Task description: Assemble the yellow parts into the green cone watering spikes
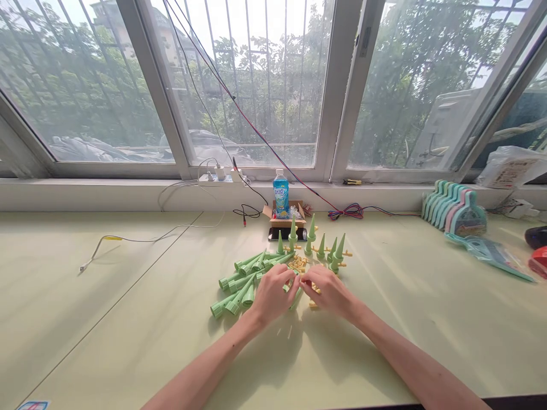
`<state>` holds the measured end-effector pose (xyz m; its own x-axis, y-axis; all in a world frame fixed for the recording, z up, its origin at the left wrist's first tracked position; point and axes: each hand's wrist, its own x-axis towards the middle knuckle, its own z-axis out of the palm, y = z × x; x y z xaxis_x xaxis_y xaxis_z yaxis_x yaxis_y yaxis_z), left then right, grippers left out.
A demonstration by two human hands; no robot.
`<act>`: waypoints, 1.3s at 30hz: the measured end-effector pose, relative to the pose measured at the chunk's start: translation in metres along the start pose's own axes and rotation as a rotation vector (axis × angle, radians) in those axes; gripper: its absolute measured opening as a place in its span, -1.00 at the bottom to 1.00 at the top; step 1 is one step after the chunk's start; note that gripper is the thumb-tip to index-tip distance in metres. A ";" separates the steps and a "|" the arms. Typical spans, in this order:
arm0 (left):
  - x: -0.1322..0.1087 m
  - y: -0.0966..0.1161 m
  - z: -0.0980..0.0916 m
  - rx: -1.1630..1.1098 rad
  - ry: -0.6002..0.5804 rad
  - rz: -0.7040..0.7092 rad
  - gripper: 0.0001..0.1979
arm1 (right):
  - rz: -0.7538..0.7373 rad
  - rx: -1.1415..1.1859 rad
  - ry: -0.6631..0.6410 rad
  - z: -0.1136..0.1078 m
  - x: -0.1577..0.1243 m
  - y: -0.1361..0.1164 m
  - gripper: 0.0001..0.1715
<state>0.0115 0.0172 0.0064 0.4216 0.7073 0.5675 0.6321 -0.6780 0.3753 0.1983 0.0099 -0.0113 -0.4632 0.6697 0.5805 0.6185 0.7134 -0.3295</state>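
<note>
My left hand (276, 290) is closed around a green plastic watering spike (296, 299), whose narrow end shows below my fingers. Fingertips of my right hand (327, 290) pinch together against the left ones; whatever small piece they grip is hidden. Beside the left hand lies a heap of green spikes (239, 282) with ribbed caps. Small yellow valve pieces (298, 262) are piled just beyond the hands, and more yellow pieces (315, 304) lie under my right hand. Several spikes fitted with yellow valves (337, 250) stand upright on their caps behind the right hand.
Behind the parts lies a phone (278, 234), with a cardboard box (287, 222) and a blue bottle (281, 196) past it. Cables (348, 212) run along the windowsill. Pastel dustpan-like tools (464, 213) stand at the right of the table (128, 341).
</note>
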 end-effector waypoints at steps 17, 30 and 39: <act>-0.002 0.004 -0.004 -0.061 -0.033 0.109 -0.88 | 0.042 0.113 0.326 -0.007 0.003 -0.004 -0.78; -0.002 -0.001 0.001 -0.136 -0.110 0.202 -0.83 | -0.068 0.166 0.369 -0.008 0.004 -0.009 -0.85; -0.002 -0.004 0.001 -0.185 -0.112 0.132 -0.80 | -0.104 0.193 0.367 -0.006 0.004 -0.009 -0.87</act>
<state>0.0092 0.0190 0.0032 0.5685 0.6209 0.5397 0.4411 -0.7838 0.4371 0.1947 0.0043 -0.0012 -0.2385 0.4989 0.8332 0.4337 0.8224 -0.3683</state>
